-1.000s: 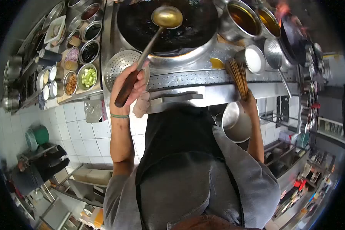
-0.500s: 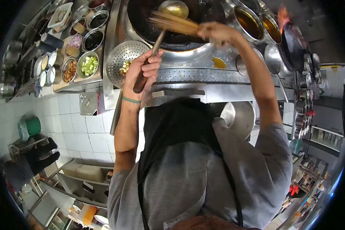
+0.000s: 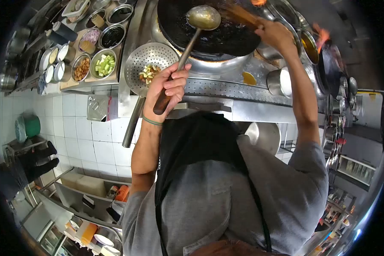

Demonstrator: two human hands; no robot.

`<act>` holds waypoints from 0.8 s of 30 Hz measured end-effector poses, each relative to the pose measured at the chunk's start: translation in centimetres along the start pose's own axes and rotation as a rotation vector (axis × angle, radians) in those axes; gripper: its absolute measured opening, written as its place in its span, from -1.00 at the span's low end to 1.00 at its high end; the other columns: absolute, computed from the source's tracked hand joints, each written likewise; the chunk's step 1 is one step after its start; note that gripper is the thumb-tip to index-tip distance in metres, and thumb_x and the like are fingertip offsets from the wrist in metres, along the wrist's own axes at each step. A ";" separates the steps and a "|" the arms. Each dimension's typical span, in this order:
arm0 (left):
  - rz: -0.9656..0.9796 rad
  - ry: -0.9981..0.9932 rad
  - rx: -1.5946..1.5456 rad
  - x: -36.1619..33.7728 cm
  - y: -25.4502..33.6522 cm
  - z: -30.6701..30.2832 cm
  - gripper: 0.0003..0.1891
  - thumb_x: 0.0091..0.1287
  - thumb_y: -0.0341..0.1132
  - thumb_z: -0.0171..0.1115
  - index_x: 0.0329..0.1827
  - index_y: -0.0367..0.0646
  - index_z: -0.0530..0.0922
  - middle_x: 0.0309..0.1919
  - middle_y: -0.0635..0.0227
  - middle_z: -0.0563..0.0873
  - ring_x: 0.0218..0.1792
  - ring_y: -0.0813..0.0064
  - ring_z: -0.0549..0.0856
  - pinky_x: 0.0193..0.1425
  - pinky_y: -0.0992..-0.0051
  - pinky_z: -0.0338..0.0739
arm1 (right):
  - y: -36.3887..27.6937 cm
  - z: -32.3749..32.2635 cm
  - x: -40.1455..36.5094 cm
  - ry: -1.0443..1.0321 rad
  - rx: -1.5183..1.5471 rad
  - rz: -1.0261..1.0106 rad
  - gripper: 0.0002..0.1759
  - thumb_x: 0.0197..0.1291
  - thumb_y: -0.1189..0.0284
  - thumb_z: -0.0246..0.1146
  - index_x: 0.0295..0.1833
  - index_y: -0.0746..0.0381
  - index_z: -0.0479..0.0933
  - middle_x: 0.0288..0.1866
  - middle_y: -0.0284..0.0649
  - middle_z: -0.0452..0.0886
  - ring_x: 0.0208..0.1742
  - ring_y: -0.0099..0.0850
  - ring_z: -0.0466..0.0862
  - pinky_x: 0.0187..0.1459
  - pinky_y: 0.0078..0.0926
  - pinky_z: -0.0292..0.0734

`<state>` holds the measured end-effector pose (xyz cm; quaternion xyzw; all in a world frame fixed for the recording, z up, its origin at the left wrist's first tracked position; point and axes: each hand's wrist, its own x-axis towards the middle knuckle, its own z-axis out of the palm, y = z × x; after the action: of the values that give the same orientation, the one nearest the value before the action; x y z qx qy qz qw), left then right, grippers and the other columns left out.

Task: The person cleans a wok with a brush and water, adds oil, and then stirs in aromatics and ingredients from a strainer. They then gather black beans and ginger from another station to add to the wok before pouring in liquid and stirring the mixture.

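My left hand [image 3: 171, 86] is wrapped round the wooden handle of a long metal ladle [image 3: 203, 18], whose bowl hangs over the black wok [image 3: 187, 36]. In my right hand [image 3: 279, 37] is a bamboo wok brush [image 3: 242, 15], its bristles blurred at the far right part of the wok. Dark wet spots shine in the wok. Beside my left hand lies a perforated strainer [image 3: 136, 59] holding diced pale green and brown pieces. Its handle points down past my left wrist.
Bowls of chopped green vegetable [image 3: 105, 64], brown nuts [image 3: 80, 68] and dark sauce [image 3: 112, 36] stand at left. A metal pot [image 3: 280, 82] sits right of the wok. Flames [image 3: 322, 35] rise by another wok at right. Yellow liquid [image 3: 249, 78] lies on the steel counter.
The brush has swung right and away with my right hand. The ladle bowl has shifted right and slightly down. More of the strainer's diced food shows, and the pot at right has come into view.
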<state>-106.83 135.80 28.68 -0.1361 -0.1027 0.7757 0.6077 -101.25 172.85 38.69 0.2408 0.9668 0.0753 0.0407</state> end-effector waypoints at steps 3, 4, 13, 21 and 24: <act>-0.001 0.006 0.062 0.1 -0.9 0.6 -0.57 0.67 -0.26 -0.23 0.24 -0.60 0.31 -0.39 0.36 0.37 -0.64 0.65 0.41 -0.68 0.59 0.38 | -0.6 -0.9 -0.2 0.086 0.131 -0.057 -0.38 0.32 -0.02 0.26 0.48 -0.22 0.43 0.15 -0.13 0.72 0.21 -0.04 0.68 0.24 -0.04 0.57; 0.012 0.044 0.098 0.2 -1.1 1.0 -0.56 0.68 -0.25 -0.24 0.24 -0.59 0.31 -0.39 0.37 0.37 -0.64 0.66 0.41 -0.68 0.59 0.38 | -1.1 -0.6 -0.3 0.097 0.193 -0.083 -0.37 0.31 -0.04 0.26 0.48 -0.23 0.44 0.19 -0.16 0.71 0.22 -0.03 0.68 0.25 -0.01 0.58; -0.043 0.080 0.123 0.2 -0.7 2.1 -0.62 0.67 -0.29 -0.23 0.14 -0.54 0.39 -0.41 0.39 0.42 -0.61 0.70 0.42 -0.66 0.63 0.40 | -7.4 4.3 2.3 0.042 0.008 -0.137 -0.39 0.28 0.05 0.34 0.43 -0.14 0.50 0.00 -0.02 0.75 0.04 -0.03 0.75 0.02 -0.03 0.68; -0.048 0.026 0.077 1.0 -0.4 1.2 -0.60 0.67 -0.28 -0.24 0.17 -0.55 0.38 -0.40 0.39 0.42 -0.62 0.68 0.42 -0.63 0.61 0.42 | -7.5 4.9 1.3 0.121 0.011 -0.114 -0.57 0.33 0.10 0.30 0.28 -0.11 0.59 -0.08 -0.11 0.78 -0.01 -0.10 0.79 -0.06 -0.03 0.70; -0.057 0.039 0.062 1.1 -0.5 1.4 -0.55 0.68 -0.24 -0.24 0.25 -0.59 0.31 -0.38 0.36 0.40 -0.61 0.63 0.44 -0.62 0.56 0.42 | -5.0 7.5 3.9 -0.026 0.161 -0.169 -0.53 0.34 0.07 0.25 0.34 -0.20 0.57 -0.03 -0.17 0.78 0.00 -0.08 0.78 -0.04 -0.07 0.70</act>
<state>-107.08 136.95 30.04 -0.1294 -0.0706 0.7580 0.6353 -106.12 171.22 30.28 0.1618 0.9860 -0.0095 0.0400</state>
